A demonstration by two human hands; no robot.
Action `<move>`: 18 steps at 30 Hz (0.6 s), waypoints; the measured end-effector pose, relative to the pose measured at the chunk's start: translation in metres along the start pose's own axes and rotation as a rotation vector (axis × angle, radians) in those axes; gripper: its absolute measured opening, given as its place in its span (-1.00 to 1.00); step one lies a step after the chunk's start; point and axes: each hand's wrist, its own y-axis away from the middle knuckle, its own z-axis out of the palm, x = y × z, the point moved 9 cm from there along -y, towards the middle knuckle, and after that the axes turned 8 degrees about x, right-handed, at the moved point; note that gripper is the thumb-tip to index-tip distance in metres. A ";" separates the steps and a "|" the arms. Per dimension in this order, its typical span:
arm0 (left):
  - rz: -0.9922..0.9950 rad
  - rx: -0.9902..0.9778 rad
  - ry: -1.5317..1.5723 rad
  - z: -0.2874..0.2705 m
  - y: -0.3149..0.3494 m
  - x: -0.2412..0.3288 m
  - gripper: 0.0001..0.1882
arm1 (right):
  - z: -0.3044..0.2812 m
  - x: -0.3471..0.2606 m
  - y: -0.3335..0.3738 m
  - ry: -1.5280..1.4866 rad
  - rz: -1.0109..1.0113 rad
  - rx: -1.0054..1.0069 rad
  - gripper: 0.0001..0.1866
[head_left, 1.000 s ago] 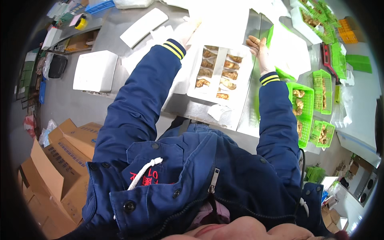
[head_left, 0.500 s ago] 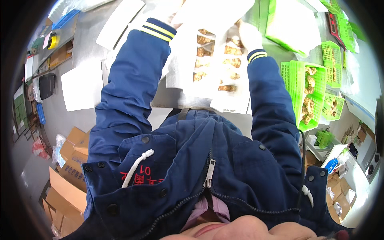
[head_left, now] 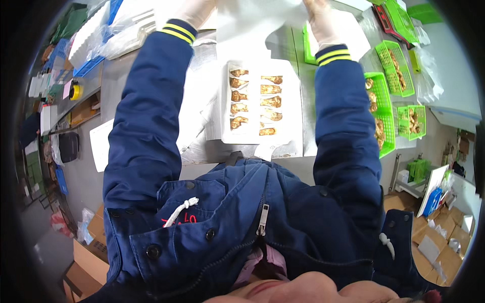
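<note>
A white tray (head_left: 285, 108) lies in front of me with two columns of brown-and-white mushrooms (head_left: 271, 102) on it. Beyond the tray, a pale, smooth sheet (head_left: 247, 35) spans the space between my hands. My right hand (head_left: 323, 22), in a thin pale glove, is at the sheet's right side; its fingers look closed at the sheet's edge, partly cut off by the top of the picture. My left hand (head_left: 198, 11), gloved too, is at the sheet's left side, its fingers out of the picture.
Green baskets of mushrooms (head_left: 386, 123) stand to the right, with a red-and-black device (head_left: 384, 21) behind them. White foam trays (head_left: 90, 43) and plastic bags are at the back left. Cardboard boxes (head_left: 91, 262) lie lower left, and a yellow tape roll (head_left: 76, 92) sits on a shelf.
Both hands have moved away from me, past the mushroom tray. The tray now shows whole, and the pale sheet lies beyond it. The view has shifted too.
</note>
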 end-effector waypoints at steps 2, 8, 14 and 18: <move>0.070 -0.021 0.054 -0.001 0.008 0.026 -0.69 | 0.079 -0.083 0.034 -0.109 -0.041 0.005 -0.65; -0.045 0.087 -0.203 -0.036 0.078 -0.049 -0.50 | 0.023 -0.030 0.088 0.476 -0.013 0.030 -0.57; -0.470 0.371 -0.199 -0.076 0.172 -0.198 -0.55 | -0.059 0.120 0.167 0.575 0.456 0.189 -0.57; -0.668 0.434 -0.051 -0.064 0.190 -0.219 -0.50 | -0.060 0.128 0.169 0.703 0.519 0.092 -0.58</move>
